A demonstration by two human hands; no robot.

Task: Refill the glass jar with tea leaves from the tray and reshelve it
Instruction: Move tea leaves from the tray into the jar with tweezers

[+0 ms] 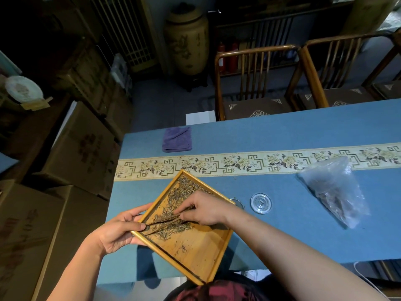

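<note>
A square bamboo tray (199, 255) is held tilted above the blue table, with loose tea leaves (184, 190) scattered over its upper half. My left hand (117, 231) grips the tray's left edge. My right hand (204, 209) is over the tray, pinching wooden tweezers (160, 224) that lie among the leaves. The glass jar's rim (237, 202) just shows behind my right wrist; most of it is hidden. Its round glass lid (261, 203) lies flat on the table to the right.
A clear plastic bag (334, 190) with some tea lies at the right. A folded purple cloth (177, 139) sits at the table's far left. A patterned runner (260, 161) crosses the table. Wooden chairs (256, 83) stand behind; cardboard boxes (82, 148) stack on the left.
</note>
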